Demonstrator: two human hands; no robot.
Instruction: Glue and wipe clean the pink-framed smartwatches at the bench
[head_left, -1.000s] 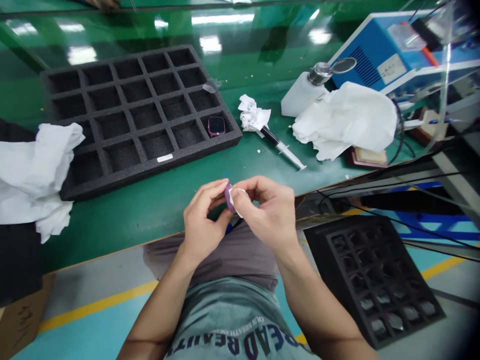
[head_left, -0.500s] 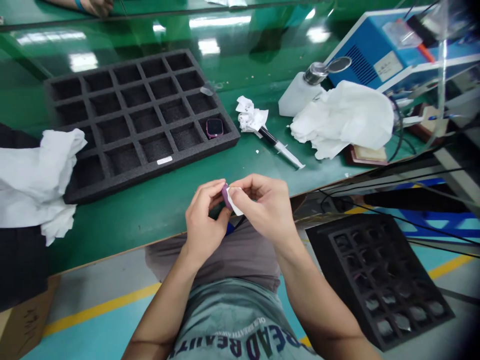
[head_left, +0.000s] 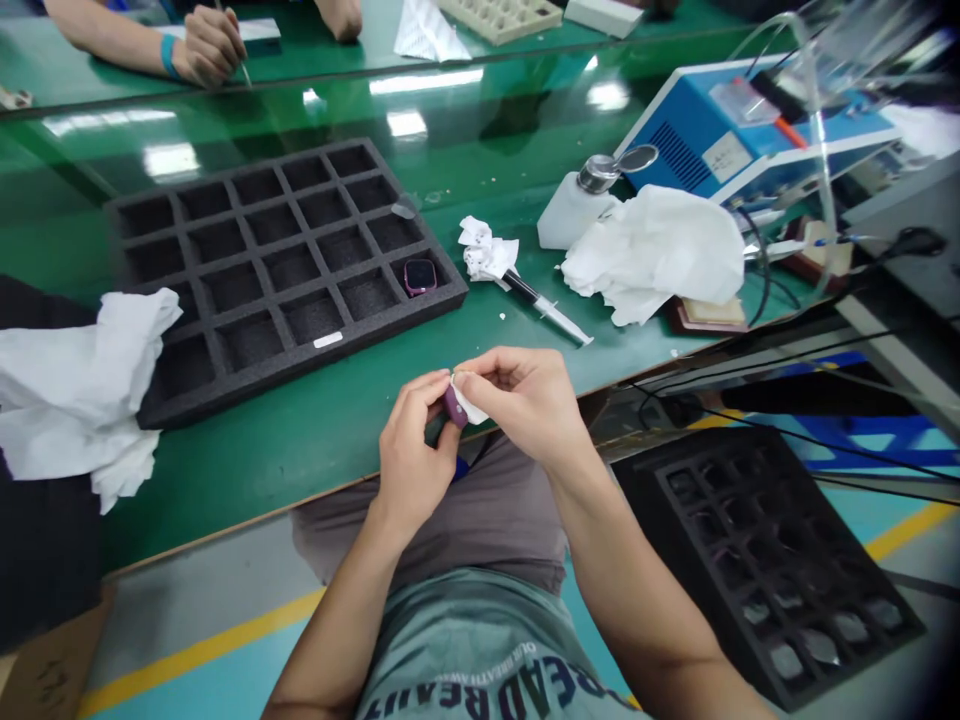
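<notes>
Between the fingertips of my left hand [head_left: 416, 440] is a small purple watch case [head_left: 454, 406], partly hidden by the fingers. My right hand [head_left: 521, 400] pinches a folded white wipe [head_left: 471, 408] and presses it against the case's side. Both hands are held over the front edge of the green bench [head_left: 330, 425]. Beyond them lies a black foam tray [head_left: 300, 345] with square compartments. In its near right compartment sits a similar purple smartwatch case [head_left: 420, 277] with a dark screen.
A syringe [head_left: 555, 318], crumpled tissue [head_left: 487, 252], a white pump bottle [head_left: 574, 210], a white cloth [head_left: 660, 255] and a blue machine [head_left: 697, 140] stand right. White cloths [head_left: 90, 380] lie left. A filled black tray [head_left: 780, 570] is below right. A co-worker's hand [head_left: 210, 48] is across the bench.
The view has tilted up, bringing more of the co-worker's arms into sight. The purple case has turned slightly in my fingers, with the wipe still against it.
</notes>
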